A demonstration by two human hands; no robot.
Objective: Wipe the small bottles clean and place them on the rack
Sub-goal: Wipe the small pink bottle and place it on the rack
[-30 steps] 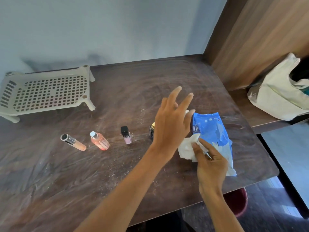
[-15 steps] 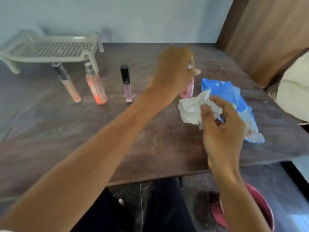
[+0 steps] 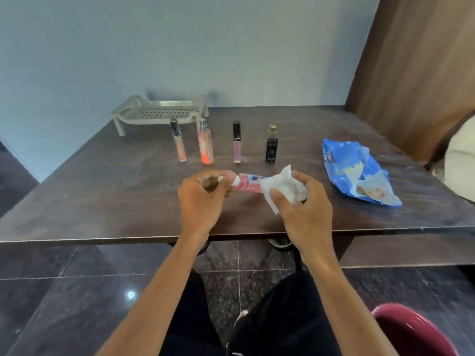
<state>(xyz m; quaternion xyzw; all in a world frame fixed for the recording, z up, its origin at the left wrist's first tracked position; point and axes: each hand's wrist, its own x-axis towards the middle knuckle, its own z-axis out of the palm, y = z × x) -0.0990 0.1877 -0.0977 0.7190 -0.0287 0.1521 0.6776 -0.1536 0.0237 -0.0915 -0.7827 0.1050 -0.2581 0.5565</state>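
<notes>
My left hand (image 3: 203, 199) grips the white-capped end of a small pink bottle (image 3: 246, 185), held sideways above the table's near edge. My right hand (image 3: 303, 209) holds a crumpled white wipe (image 3: 285, 187) wrapped over the bottle's other end. Behind them, several small bottles stand upright in a row: a peach tube (image 3: 178, 142), an orange spray bottle (image 3: 205, 143), a pink tube with a black cap (image 3: 236, 142) and a dark bottle with a gold cap (image 3: 271, 145). The cream perforated rack (image 3: 162, 113) stands at the back left with nothing on it.
A blue pack of wipes (image 3: 357, 170) lies on the dark wooden table (image 3: 102, 196) at the right. A cream bag (image 3: 460, 160) sits at the far right edge beside a wooden panel. A red bucket (image 3: 411, 330) stands on the tiled floor below right.
My left hand reached over the table, picked up the pink bottle and brought it near. My right hand lifted the wipe from the pack onto the bottle. The view dropped lower.
</notes>
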